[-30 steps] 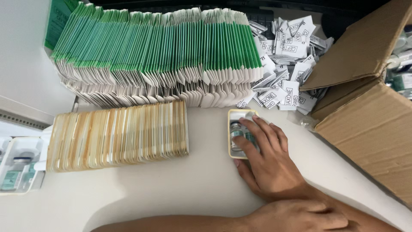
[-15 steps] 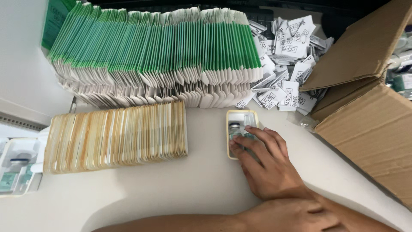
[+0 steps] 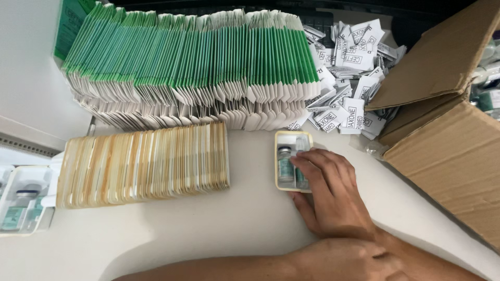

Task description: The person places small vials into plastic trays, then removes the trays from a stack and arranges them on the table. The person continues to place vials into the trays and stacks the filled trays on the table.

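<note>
Pale, evenly lit tabletop [image 3: 224, 229] beneath a dark back edge.

On the worktop [image 3: 219, 234] before us, a small tray [image 3: 287, 138] sits near the middle, with two vials [image 3: 284, 164] lying side by side in it. Our right hand [image 3: 333, 195] rests on the tray's right half, fingers over the right vial. Our left hand [image 3: 349, 260] lies nearer to us, its forearm crossing the near edge. Left of the tray stands a row of stacked trays [image 3: 143, 164]. Behind both runs a long row of flat cartons [image 3: 192, 67] on edge. Right of that row lies a heap of folded leaflets [image 3: 351, 78]. A cardboard box [image 3: 448, 125] stands at the far right, and another filled tray [image 3: 23, 205] sits at the far left edge.
</note>
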